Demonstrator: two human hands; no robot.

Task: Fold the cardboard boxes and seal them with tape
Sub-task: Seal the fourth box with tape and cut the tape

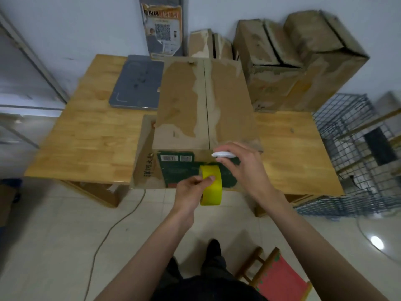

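Note:
A large cardboard box [204,105] stands on the wooden table [91,135], its two top flaps folded down and meeting at a centre seam. Its near face carries a green printed label [173,168]. My left hand [191,190] grips a yellow tape roll [211,185] in front of that face, thumb on the roll's rim. My right hand [243,166] holds a small white flat object [224,154] at the box's near top edge, just right of the seam.
A grey flat board [136,83] lies on the table's far left. Several worn cardboard boxes [299,61] are stacked at the back right. A wire cage [355,153] stands to the right, a red stool [275,276] by my feet, a cable [112,227] on the floor.

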